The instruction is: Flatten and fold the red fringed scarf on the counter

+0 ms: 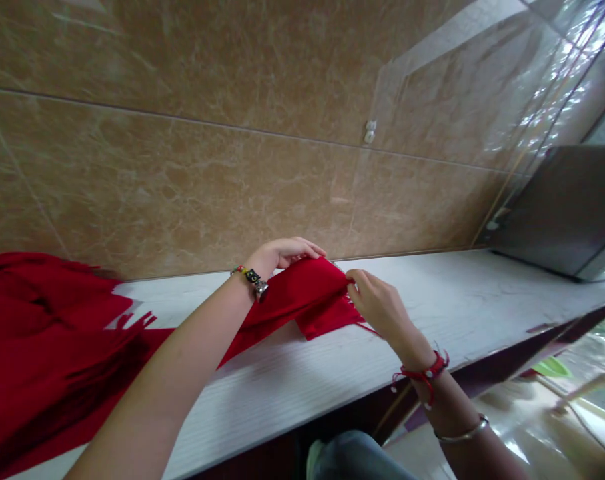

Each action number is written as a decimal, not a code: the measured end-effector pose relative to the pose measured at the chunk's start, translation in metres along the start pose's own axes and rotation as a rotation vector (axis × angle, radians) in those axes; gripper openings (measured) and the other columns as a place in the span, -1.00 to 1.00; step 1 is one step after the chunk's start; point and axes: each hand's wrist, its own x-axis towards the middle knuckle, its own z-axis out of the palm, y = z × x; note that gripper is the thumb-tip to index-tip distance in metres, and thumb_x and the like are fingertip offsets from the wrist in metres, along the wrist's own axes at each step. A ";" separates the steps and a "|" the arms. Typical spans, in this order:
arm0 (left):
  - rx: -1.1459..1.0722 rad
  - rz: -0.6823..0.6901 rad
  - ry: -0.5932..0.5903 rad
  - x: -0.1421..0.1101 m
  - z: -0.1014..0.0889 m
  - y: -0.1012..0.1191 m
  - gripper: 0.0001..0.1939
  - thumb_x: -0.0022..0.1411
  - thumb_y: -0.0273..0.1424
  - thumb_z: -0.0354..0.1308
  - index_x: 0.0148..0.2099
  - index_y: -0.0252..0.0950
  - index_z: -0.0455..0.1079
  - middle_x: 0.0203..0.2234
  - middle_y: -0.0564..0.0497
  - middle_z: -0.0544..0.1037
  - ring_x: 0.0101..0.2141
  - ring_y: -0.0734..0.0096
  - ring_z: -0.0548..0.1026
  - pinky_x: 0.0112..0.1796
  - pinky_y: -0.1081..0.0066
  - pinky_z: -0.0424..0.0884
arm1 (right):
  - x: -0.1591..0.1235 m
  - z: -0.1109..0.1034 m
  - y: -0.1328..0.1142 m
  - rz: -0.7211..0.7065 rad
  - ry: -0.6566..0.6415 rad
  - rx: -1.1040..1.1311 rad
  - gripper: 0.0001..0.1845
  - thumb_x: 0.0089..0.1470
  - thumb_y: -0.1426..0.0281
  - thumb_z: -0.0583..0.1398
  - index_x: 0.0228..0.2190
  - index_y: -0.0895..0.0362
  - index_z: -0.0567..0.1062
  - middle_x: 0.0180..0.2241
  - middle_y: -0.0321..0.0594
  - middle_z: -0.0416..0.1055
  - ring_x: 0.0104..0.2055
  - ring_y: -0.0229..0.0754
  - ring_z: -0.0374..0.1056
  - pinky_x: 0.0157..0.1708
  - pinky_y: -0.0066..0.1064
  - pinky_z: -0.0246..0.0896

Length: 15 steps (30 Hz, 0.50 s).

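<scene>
A strip of red fringed cloth, like a scarf [287, 293], runs across the white countertop, its right end partly folded over and raised. My left hand [289, 252] is at the far edge of this end, fingers fairly straight and closed over the cloth; the thumb is mostly hidden. At the fringed right end, my right hand [377, 300] pinches the corner between thumb and bent fingers. A few thin red strands hang below that hand. To the left, a larger heap of the same red fringed cloth [47, 293] spreads over the counter, partly behind my left forearm.
The long white counter [457, 300] runs along a brown marbled tile wall [182, 180]. A grey metal box-shaped appliance [557, 207] stands at its right end. Beyond the front edge, a green item [552, 367] shows low on the right. My leg [357, 457] is just below the edge.
</scene>
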 end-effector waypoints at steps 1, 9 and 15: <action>-0.002 -0.005 -0.020 0.010 0.004 -0.003 -0.68 0.03 -0.60 0.04 -0.15 -0.30 0.40 -0.28 -0.02 0.53 -0.30 0.42 0.45 -0.28 0.44 0.37 | -0.004 0.003 0.007 -0.005 -0.019 -0.026 -0.79 0.04 0.56 -0.04 -0.36 0.14 0.35 -0.49 -0.22 0.38 -0.49 -0.25 0.27 -0.51 -0.47 0.03; 0.223 -0.019 -0.030 0.066 0.030 -0.043 -0.62 0.04 -0.55 0.01 -0.05 -0.28 0.35 -0.27 -0.03 0.53 -0.29 0.44 0.46 -0.34 0.50 0.38 | -0.030 0.031 0.038 -0.049 -0.243 -0.065 -0.72 0.03 0.59 0.00 -0.25 0.14 0.39 -0.50 -0.25 0.36 -0.48 -0.29 0.26 -0.52 -0.49 0.03; 0.459 0.003 0.009 0.086 0.041 -0.064 -0.61 0.03 -0.53 0.01 -0.04 -0.35 0.33 -0.24 -0.06 0.52 -0.31 0.33 0.47 -0.40 0.46 0.38 | -0.042 0.045 0.045 -0.037 -0.422 -0.041 -0.73 0.03 0.56 0.02 -0.23 0.10 0.38 -0.44 -0.25 0.40 -0.47 -0.29 0.30 -0.56 -0.50 0.02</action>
